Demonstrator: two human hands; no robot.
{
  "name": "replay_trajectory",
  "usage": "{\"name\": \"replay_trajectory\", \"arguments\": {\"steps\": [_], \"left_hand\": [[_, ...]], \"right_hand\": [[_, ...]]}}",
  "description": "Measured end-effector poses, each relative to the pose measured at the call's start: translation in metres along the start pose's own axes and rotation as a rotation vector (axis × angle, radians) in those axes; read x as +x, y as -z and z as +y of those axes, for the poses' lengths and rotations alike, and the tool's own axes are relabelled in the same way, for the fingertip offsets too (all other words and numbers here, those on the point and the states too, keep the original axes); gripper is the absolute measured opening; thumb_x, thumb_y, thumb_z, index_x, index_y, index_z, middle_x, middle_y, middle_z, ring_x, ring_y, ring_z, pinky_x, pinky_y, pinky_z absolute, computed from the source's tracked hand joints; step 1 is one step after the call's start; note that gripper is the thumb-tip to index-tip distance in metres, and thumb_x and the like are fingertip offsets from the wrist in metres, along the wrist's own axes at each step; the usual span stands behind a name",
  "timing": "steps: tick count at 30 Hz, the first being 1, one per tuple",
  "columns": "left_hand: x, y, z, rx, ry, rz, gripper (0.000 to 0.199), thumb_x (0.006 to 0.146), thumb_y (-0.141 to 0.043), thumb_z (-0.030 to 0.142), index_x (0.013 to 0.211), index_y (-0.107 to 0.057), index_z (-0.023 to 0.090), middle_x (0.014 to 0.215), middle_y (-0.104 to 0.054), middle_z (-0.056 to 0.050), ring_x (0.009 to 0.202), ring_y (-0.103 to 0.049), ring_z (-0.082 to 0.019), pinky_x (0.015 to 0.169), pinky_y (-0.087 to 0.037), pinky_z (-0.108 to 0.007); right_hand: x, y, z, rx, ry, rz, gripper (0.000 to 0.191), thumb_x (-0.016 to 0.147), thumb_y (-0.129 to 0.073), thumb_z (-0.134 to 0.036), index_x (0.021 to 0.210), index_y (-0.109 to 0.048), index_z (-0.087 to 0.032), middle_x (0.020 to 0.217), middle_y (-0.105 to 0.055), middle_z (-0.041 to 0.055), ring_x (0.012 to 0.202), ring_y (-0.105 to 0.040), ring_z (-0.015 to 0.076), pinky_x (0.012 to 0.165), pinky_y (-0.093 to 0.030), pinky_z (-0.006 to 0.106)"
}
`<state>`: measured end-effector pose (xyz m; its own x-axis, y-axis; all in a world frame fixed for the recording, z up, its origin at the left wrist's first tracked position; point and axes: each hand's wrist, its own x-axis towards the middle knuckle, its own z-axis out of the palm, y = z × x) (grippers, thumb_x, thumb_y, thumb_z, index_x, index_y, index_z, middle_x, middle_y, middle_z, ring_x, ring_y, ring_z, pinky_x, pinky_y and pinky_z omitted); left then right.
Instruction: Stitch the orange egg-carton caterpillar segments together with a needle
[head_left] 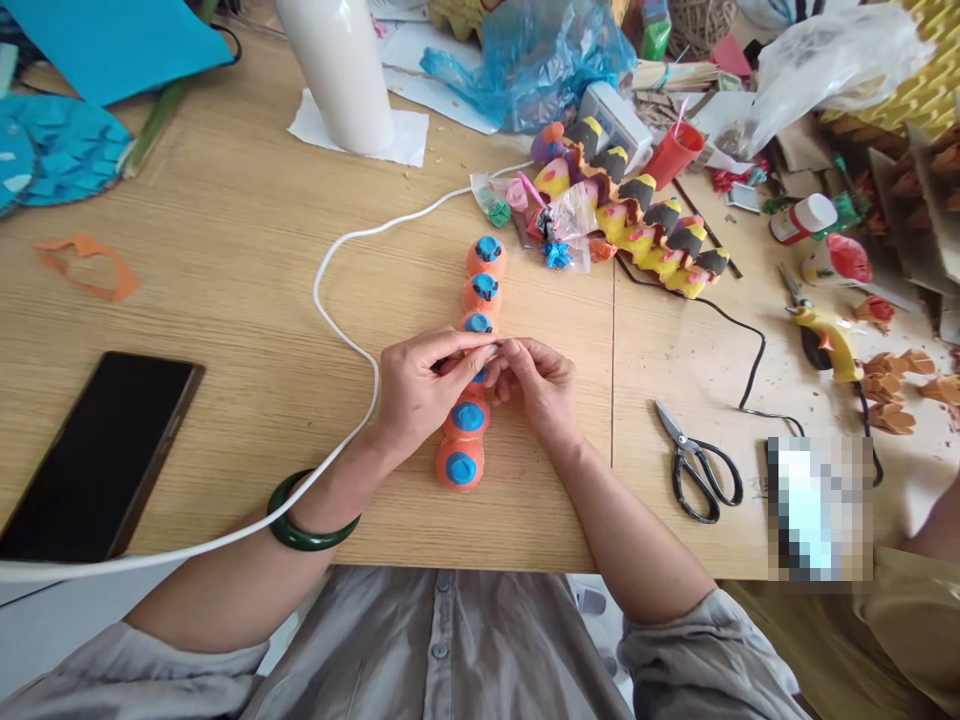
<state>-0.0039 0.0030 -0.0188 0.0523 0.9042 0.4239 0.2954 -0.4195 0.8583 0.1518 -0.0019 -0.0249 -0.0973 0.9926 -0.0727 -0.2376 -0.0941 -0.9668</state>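
Note:
A row of orange egg-carton cups [460,463] lies lengthwise on the table before me. Each visible cup is topped with a blue clay-like patch, and the far ones also bear small dark pieces. Over the middle of the row, my left hand [420,385] and my right hand [546,385] meet at the fingertips. Both are closed in a pinch around something too small to name. The cups under my fingers are partly hidden. A green bangle [315,540] circles my left wrist.
A white cable [316,290] runs across my left forearm. Black-handled scissors [697,465] lie right, a phone [101,455] left. Painted egg-carton strips [637,215], small bags, and a yellow glue gun [829,335] sit farther off. Someone's clothed leg [900,640] shows at lower right.

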Motion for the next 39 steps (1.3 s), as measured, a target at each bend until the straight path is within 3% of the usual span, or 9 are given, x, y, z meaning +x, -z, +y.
{"name": "replay_trajectory", "arguments": {"steps": [5,11,13,16,20,24,30,36,39], "left_hand": [[-0.0002,-0.0003,0.0011,-0.005,-0.007,-0.012,0.012,0.091,-0.078,0.022,0.1,-0.086,0.021,0.084,-0.082,-0.001,0.066,-0.066,-0.009,0.066,-0.051,-0.019],[0.0,-0.0007,0.0075,-0.074,0.2,-0.029,0.028,0.095,-0.072,0.044,0.107,-0.086,0.022,0.096,-0.084,-0.005,0.081,-0.075,-0.018,0.075,-0.059,-0.025],[0.0002,-0.001,0.0076,-0.085,0.238,-0.034,0.027,0.091,-0.076,0.044,0.104,-0.087,0.022,0.09,-0.083,-0.004,0.075,-0.072,-0.016,0.069,-0.057,-0.025],[0.0003,-0.0018,0.0063,-0.089,0.232,-0.01,0.018,0.087,-0.081,0.037,0.096,-0.087,0.023,0.073,-0.076,0.001,0.061,-0.06,-0.011,0.059,-0.05,-0.022],[0.0008,-0.0016,0.0064,-0.092,0.226,0.021,0.013,0.086,-0.081,0.035,0.088,-0.086,0.023,0.068,-0.073,0.003,0.059,-0.056,-0.01,0.059,-0.048,-0.021],[0.001,-0.0005,0.0066,-0.085,0.247,0.017,0.015,0.086,-0.082,0.037,0.087,-0.086,0.022,0.07,-0.075,0.002,0.06,-0.057,-0.011,0.059,-0.049,-0.022],[-0.001,-0.0004,0.0067,-0.163,0.288,-0.03,0.026,0.092,-0.076,0.044,0.104,-0.087,0.023,0.092,-0.083,-0.004,0.076,-0.072,-0.016,0.068,-0.057,-0.024],[0.0004,-0.0002,0.0084,-0.095,0.275,-0.016,0.022,0.09,-0.079,0.042,0.096,-0.086,0.022,0.079,-0.08,-0.001,0.067,-0.067,-0.014,0.063,-0.053,-0.023],[0.0008,0.0002,0.0091,-0.078,0.259,-0.009,0.02,0.092,-0.076,0.04,0.095,-0.086,0.023,0.085,-0.082,-0.001,0.071,-0.071,-0.015,0.068,-0.056,-0.025]], "right_hand": [[0.0007,-0.0005,-0.0031,0.019,0.033,0.046,0.041,0.086,-0.079,-0.056,0.069,-0.067,-0.02,0.058,-0.066,-0.0045,0.045,-0.054,0.007,0.046,-0.049,0.021],[0.0018,-0.0001,-0.0033,0.011,0.053,0.061,0.039,0.088,-0.076,-0.057,0.074,-0.071,-0.021,0.056,-0.063,-0.0055,0.044,-0.052,0.0073,0.045,-0.048,0.022],[0.0011,0.0001,-0.0028,0.016,0.054,0.051,0.038,0.089,-0.076,-0.055,0.072,-0.07,-0.021,0.057,-0.064,-0.0052,0.045,-0.052,0.0076,0.046,-0.048,0.022],[-0.0005,-0.0001,-0.0029,0.003,0.036,0.017,0.041,0.091,-0.075,-0.055,0.069,-0.066,-0.021,0.058,-0.065,-0.0044,0.046,-0.054,0.0077,0.047,-0.048,0.022],[-0.0014,-0.0003,-0.0032,-0.012,0.025,-0.013,0.049,0.095,-0.066,-0.061,0.068,-0.065,-0.02,0.059,-0.064,-0.0041,0.046,-0.054,0.0072,0.05,-0.048,0.022],[-0.0007,-0.0003,-0.0022,0.018,0.031,-0.024,0.046,0.094,-0.069,-0.059,0.071,-0.066,-0.02,0.06,-0.065,-0.0047,0.047,-0.054,0.0067,0.049,-0.049,0.022],[0.001,-0.0007,-0.0013,0.057,0.016,0.023,0.039,0.086,-0.08,-0.056,0.074,-0.067,-0.021,0.06,-0.065,-0.0061,0.046,-0.052,0.0067,0.047,-0.049,0.021],[0.0005,-0.0004,-0.001,0.062,0.02,0.018,0.038,0.085,-0.081,-0.055,0.076,-0.067,-0.021,0.061,-0.065,-0.006,0.047,-0.052,0.0065,0.047,-0.049,0.021],[0.0001,0.0,-0.0004,0.063,0.018,-0.009,0.039,0.09,-0.075,-0.057,0.076,-0.068,-0.021,0.061,-0.064,-0.0059,0.047,-0.052,0.0064,0.048,-0.05,0.021]]}}
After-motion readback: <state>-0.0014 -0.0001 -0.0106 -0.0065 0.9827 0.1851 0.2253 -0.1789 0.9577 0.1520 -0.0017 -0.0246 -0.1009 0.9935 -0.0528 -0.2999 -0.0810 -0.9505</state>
